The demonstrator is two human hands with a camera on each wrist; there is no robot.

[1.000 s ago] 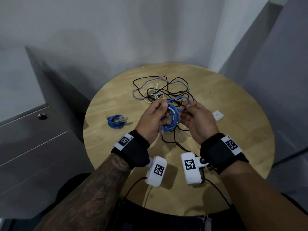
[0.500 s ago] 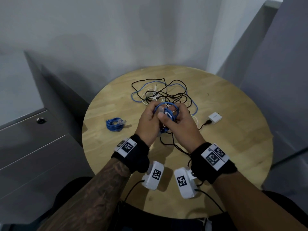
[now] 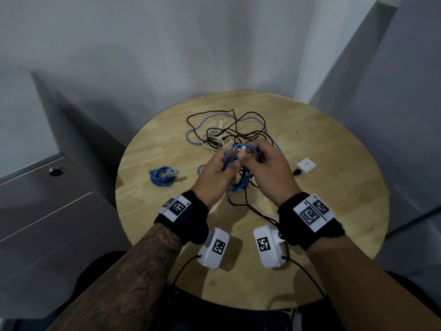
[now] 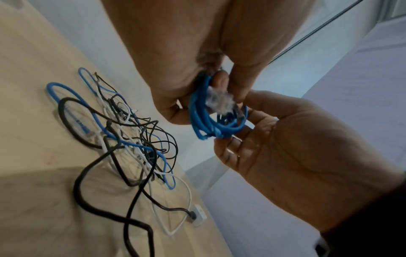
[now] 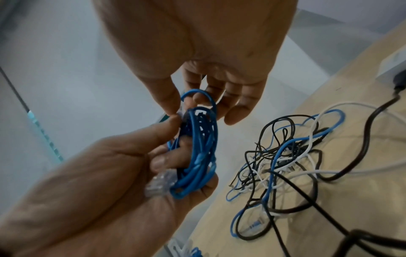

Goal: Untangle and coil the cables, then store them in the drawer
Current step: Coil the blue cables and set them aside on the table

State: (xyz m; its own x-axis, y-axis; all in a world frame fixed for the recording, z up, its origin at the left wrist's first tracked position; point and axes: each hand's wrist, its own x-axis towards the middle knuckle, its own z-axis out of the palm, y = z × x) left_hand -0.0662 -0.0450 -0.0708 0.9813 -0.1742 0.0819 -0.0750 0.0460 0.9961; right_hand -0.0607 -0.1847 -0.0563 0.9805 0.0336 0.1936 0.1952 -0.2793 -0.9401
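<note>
The left hand (image 3: 216,172) grips the blue coil (image 5: 197,153) steady above the desk (image 3: 334,199) so the right hand's (image 3: 269,168) fingers (image 5: 167,97), pinching its clear plug end (image 3: 243,149), can likely tuck it through

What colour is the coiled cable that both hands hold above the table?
Blue, with clear plastic plugs. The coiled cable shows best in the right wrist view.

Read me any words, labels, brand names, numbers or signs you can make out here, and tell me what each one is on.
No readable words in any view.
Left wristband label: black-and-white square code, small characters beside it too blurred to read.
Right wristband label: two square codes, tiny edge characters unreadable.
Wrist cameras: a square code each, no text.
White charger: faint marking, too small to read.
Loose blue cable in the tangle: printed lettering, blurred.
</note>
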